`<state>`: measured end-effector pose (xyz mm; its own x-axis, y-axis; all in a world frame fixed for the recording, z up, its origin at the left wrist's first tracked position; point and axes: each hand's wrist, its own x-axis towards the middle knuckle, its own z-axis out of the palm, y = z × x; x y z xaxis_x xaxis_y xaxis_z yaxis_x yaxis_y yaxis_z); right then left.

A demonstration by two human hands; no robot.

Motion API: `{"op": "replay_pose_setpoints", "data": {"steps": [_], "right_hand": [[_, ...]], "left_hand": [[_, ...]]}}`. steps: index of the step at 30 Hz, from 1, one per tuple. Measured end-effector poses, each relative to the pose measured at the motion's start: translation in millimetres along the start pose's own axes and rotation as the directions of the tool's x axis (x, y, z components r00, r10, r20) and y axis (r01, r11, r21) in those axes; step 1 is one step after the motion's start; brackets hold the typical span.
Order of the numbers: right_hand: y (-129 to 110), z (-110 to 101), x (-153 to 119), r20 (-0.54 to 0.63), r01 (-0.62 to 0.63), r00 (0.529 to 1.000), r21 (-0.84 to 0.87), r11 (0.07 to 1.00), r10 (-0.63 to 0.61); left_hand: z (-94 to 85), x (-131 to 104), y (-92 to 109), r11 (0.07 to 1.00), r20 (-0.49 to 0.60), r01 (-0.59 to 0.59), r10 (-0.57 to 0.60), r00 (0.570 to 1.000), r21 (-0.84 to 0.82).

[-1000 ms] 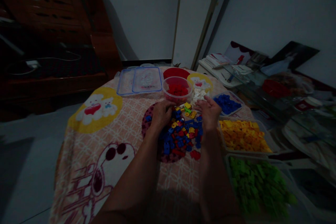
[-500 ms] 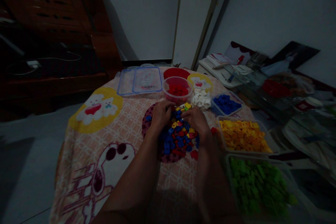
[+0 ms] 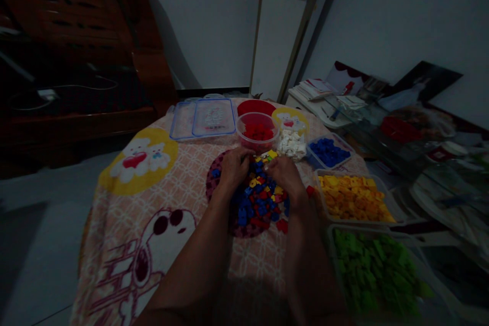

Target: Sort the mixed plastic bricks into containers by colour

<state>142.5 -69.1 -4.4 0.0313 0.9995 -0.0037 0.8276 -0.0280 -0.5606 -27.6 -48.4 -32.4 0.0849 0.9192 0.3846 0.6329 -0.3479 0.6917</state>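
A mixed pile of toy building bricks (image 3: 262, 198), mostly blue with red and yellow ones, lies on a round purple patch (image 3: 212, 183) of the tablecloth. At the pile's far left edge is my left hand (image 3: 235, 167), its fingers curled inward; whatever they hold is hidden. My right hand (image 3: 284, 173) is over the far right of the pile, thumb and fingers drawn together. What sits in its fingertips is too small and dark to make out. A few yellow and green bricks (image 3: 272, 155) lie between the two hands.
Beyond the hands stand a clear round tub (image 3: 257, 137) of red bricks, a white brick heap (image 3: 292, 143) and blue-rimmed lids (image 3: 204, 121). Along the right are boxes of blue (image 3: 329, 153), yellow (image 3: 351, 198) and green bricks (image 3: 376, 270). A cluttered glass table (image 3: 374, 117) adjoins.
My right hand has turned slightly and its fingers have drawn in more over the pile. My left hand stays almost where it was.
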Motion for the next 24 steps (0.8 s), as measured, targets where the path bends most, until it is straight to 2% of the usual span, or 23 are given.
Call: {"op": "replay_pose_setpoints", "data": {"steps": [2, 4, 6, 7, 8, 9, 11, 14, 16, 19, 24], "right_hand": [[5.5, -2.3, 5.8, -0.183, -0.042, 0.977, 0.329, 0.943, 0.107], [11.1, -5.8, 11.6, -0.374, 0.034, 0.892, 0.613, 0.79, 0.253], [16.5, -9.5, 15.5, -0.497, 0.166, 0.8, 0.721, 0.672, 0.336], [19.0, -10.8, 16.3, -0.524, 0.198, 0.778, 0.729, 0.655, 0.348], [21.1, -11.6, 16.3, -0.525, 0.198, 0.782, 0.72, 0.665, 0.336], [22.6, -11.8, 15.5, -0.506, 0.17, 0.805, 0.695, 0.699, 0.308], [22.6, -10.2, 12.3, -0.428, 0.093, 0.881, 0.573, 0.814, 0.201], [14.3, -5.7, 6.1, -0.263, 0.077, 0.965, 0.234, 0.969, -0.013], [5.3, -3.7, 2.5, -0.155, 0.092, 0.984, -0.006, 0.996, -0.092], [-5.5, -3.6, -1.1, -0.056, 0.066, 0.995, -0.242, 0.968, -0.082], [-6.0, -10.0, -1.9, -0.03, 0.007, 0.999, -0.303, 0.953, -0.016]], "left_hand": [[-0.1, 0.2, 0.0, 1.0, 0.0, -0.005, 0.005, 1.0, 0.011], [-0.1, 0.6, -0.3, 1.0, -0.005, -0.009, 0.009, 1.0, 0.024], [0.2, 0.9, -0.9, 0.999, -0.008, -0.015, 0.015, 1.0, 0.034], [0.4, 1.1, -1.1, 0.999, -0.011, -0.018, 0.018, 1.0, 0.035], [0.7, 1.1, -1.4, 0.999, -0.013, -0.021, 0.021, 1.0, 0.033], [1.1, 1.1, -1.7, 0.999, -0.016, -0.022, 0.023, 1.0, 0.031], [1.9, 0.9, -2.4, 0.999, -0.024, -0.024, 0.024, 0.999, 0.023], [2.6, 0.6, -3.5, 1.0, -0.023, -0.027, 0.028, 0.999, 0.009], [2.8, 0.6, -4.0, 1.0, -0.022, -0.029, 0.029, 0.999, 0.0], [2.9, 0.9, -4.0, 1.0, -0.028, -0.026, 0.026, 0.999, -0.003], [3.2, 1.3, -3.5, 1.0, -0.029, -0.028, 0.028, 0.999, -0.013]]}}
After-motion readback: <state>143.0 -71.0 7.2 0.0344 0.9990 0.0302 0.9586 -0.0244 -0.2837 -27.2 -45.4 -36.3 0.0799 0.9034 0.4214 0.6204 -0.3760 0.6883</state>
